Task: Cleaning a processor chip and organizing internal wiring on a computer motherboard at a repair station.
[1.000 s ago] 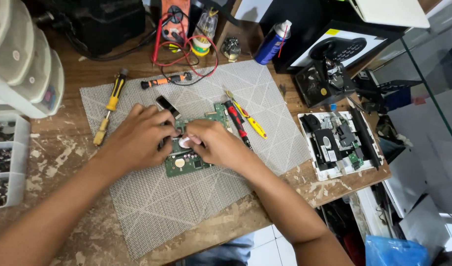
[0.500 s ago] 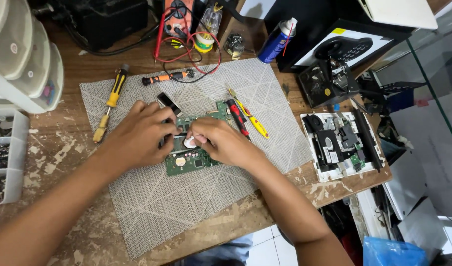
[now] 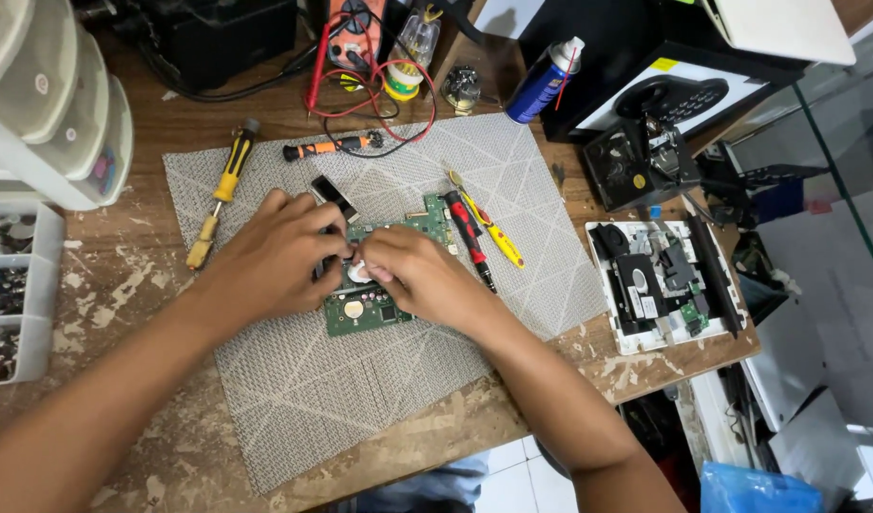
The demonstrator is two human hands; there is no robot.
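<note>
Far left of the frame: three stacked plastic drawers (image 3: 47,104). Left of centre: one yellow screwdriver (image 3: 222,190) and one orange-handled tool (image 3: 332,147) on the grey mat (image 3: 294,380). At centre: one green circuit board (image 3: 379,304), flat on the mat, pinned under the left hand (image 3: 275,256) and the right hand (image 3: 417,275), fingertips of both pinched on one small white part (image 3: 358,274) on it. Probably mid-way through working that part; steady, fine fingertip control called for next. Right of centre: one red tool (image 3: 470,237), one yellow tool (image 3: 493,237). Upper right: one blue spray can (image 3: 541,81).
</note>
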